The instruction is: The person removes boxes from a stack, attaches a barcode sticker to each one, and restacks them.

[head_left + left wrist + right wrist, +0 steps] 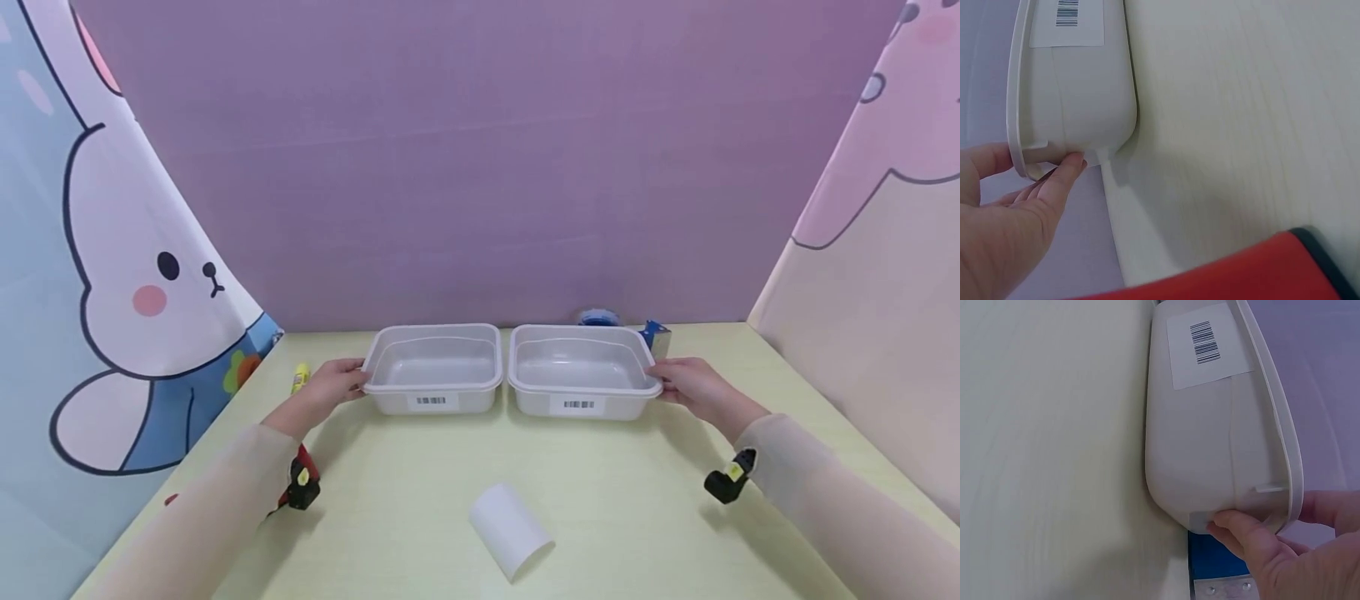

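Observation:
Two white plastic bins stand side by side at the back of the table, each with a barcode label on its front. My left hand (pixel 337 386) grips the outer end of the left bin (pixel 433 401), thumb at the rim and fingers under it, as the left wrist view shows. At the far end of the right bin (pixel 576 405), my right hand (pixel 696 387) holds the rim in the same way. Both bins look bare inside. A narrow gap parts them.
A curled white sheet (pixel 512 531) lies near the front middle of the table (pixel 405 500). Behind the right bin are a blue round thing (pixel 598 317) and a blue-and-metal thing (pixel 657 338). A yellow item (pixel 300 377) and a red-and-black object (pixel 1260 265) lie by my left arm.

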Tool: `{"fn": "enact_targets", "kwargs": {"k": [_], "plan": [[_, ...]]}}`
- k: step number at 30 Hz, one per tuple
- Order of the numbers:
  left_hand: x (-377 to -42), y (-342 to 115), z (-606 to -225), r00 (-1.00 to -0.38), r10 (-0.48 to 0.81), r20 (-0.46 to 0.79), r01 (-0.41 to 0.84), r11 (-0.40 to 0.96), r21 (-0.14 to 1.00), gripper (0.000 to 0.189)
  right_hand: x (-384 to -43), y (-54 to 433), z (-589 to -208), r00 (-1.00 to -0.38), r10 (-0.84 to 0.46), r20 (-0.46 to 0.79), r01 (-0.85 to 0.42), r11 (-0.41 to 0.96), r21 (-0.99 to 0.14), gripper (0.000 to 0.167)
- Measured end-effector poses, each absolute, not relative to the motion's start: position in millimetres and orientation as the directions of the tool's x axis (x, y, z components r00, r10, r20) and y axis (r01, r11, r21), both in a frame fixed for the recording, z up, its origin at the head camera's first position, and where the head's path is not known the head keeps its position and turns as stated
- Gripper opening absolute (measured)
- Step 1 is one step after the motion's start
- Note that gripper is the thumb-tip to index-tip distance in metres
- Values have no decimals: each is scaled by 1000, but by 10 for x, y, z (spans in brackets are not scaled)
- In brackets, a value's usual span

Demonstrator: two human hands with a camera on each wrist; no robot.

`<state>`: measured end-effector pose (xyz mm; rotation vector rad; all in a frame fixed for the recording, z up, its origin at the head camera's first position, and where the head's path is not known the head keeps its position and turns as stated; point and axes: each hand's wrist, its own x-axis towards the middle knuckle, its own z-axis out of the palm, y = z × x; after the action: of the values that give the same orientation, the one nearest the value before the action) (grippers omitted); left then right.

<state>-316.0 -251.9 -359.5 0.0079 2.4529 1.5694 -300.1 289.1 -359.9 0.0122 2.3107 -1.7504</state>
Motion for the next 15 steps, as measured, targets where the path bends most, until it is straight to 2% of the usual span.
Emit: {"fn": "enact_targets", "kwargs": {"k": [15], "plan": [[-3076, -2538, -3610, -970, 137, -203, -132, 406, 904, 56, -2966, 2865, -3335, -980, -113, -165, 138, 209, -968, 53]]}}
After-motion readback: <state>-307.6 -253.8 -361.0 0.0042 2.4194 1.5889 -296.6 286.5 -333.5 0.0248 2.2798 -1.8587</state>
